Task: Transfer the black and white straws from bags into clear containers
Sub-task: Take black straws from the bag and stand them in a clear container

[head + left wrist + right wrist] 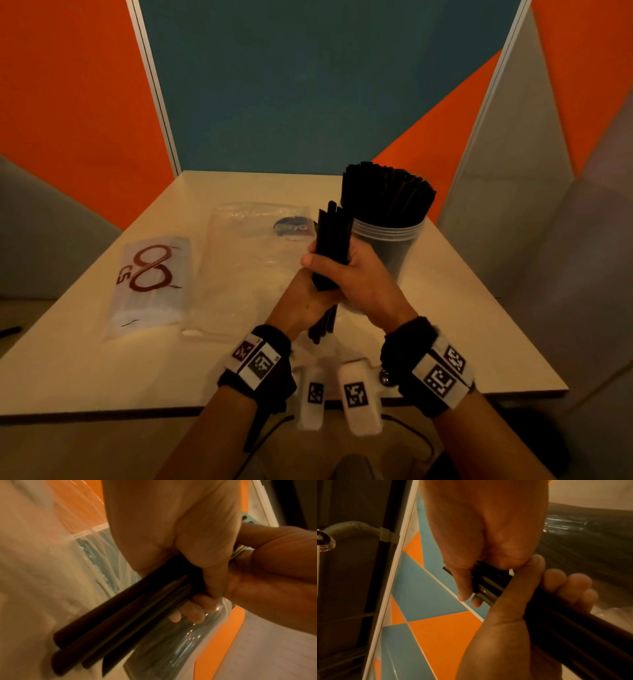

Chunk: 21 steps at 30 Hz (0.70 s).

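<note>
Both hands grip one bundle of black straws (331, 240) held upright over the table, just left of the clear cup (388, 245). My right hand (346, 270) wraps the bundle's middle, thumb across the front. My left hand (306, 298) holds it lower down, and the straws' lower ends stick out below. The cup is packed with many upright black straws (387, 192). In the left wrist view my left hand (193, 588) curls round the black straws (120, 615). In the right wrist view my right hand (467, 588) clasps the black straws (489, 588).
A crumpled clear bag (246, 267) lies flat left of the hands. Further left lies a bag with a red figure-8 logo (150, 281), holding white straws. The white table (85, 370) ends in partition walls behind and a near edge below my wrists.
</note>
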### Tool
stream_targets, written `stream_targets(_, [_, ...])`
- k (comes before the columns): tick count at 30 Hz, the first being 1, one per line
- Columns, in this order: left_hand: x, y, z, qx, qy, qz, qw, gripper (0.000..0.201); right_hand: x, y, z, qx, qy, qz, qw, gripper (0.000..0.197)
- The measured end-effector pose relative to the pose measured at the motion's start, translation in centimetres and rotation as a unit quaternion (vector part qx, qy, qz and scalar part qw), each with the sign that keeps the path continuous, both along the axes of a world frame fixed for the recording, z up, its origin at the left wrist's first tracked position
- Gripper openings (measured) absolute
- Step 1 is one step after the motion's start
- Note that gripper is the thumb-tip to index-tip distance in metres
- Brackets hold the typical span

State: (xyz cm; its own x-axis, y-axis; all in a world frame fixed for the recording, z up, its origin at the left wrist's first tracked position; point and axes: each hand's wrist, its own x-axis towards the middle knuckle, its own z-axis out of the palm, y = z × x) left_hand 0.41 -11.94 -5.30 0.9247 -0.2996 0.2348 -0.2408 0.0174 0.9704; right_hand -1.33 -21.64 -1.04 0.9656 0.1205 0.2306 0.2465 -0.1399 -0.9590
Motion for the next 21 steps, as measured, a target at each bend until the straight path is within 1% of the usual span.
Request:
stream_targets(1, [-0.2, 0.0, 0.5, -0.008, -0.002, -0.003, 1.000, 0.032, -0.1, 0.0, 0.5, -0.011, -0.012, 0.007, 1.000, 0.008])
stream_targets(3, [-0.3, 0.2, 1.8, 0.000, -0.028, -0.006, 1.000, 0.032, -0.5, -0.3, 2.3, 0.000, -0.053, 0.006, 0.999, 0.004])
stream_targets(5, [-0.2, 0.4, 3.7, 0.012, -0.061, 0.003, 0.998, 0.037, -0.8, -0.8, 5.2, 0.047, -0.111, -0.017, 0.993, 0.010])
stream_targets(7, [0.2, 0.4, 5.4, 0.005, -0.085, 0.015, 0.996, 0.047, -0.9, -1.6, 8.5, 0.085, -0.170, -0.041, 0.981, 0.009])
stream_targets(9, [1.0, 0.2, 6.1, 0.036, -0.127, 0.043, 0.990, 0.058, -0.6, -3.2, 11.5, 0.108, -0.216, -0.055, 0.969, 0.007])
stream_targets(11, [1.9, -0.2, 6.1, 0.078, -0.162, 0.071, 0.981, 0.062, 0.3, -5.3, 13.5, 0.107, -0.247, -0.075, 0.960, 0.007])
stream_targets(13, [2.6, -0.6, 5.7, 0.133, -0.201, 0.085, 0.967, 0.056, 1.6, -7.1, 14.1, 0.095, -0.247, -0.091, 0.960, 0.010])
stream_targets(15, [3.1, -1.1, 5.1, 0.187, -0.240, 0.081, 0.949, 0.049, 3.0, -8.2, 13.7, 0.091, -0.229, -0.113, 0.963, 0.009])
stream_targets(19, [3.6, -1.6, 4.1, 0.214, -0.235, 0.095, 0.944, 0.044, 5.5, -9.4, 11.7, 0.056, -0.207, -0.155, 0.964, 0.010])
stream_targets(20, [3.7, -1.8, 3.9, 0.216, -0.241, 0.100, 0.941, 0.043, 5.9, -9.6, 11.1, 0.051, -0.201, -0.161, 0.965, 0.012])
stream_targets(21, [3.7, -1.8, 3.8, 0.217, -0.251, 0.104, 0.938, 0.041, 6.4, -9.7, 10.4, 0.041, -0.192, -0.169, 0.966, 0.019])
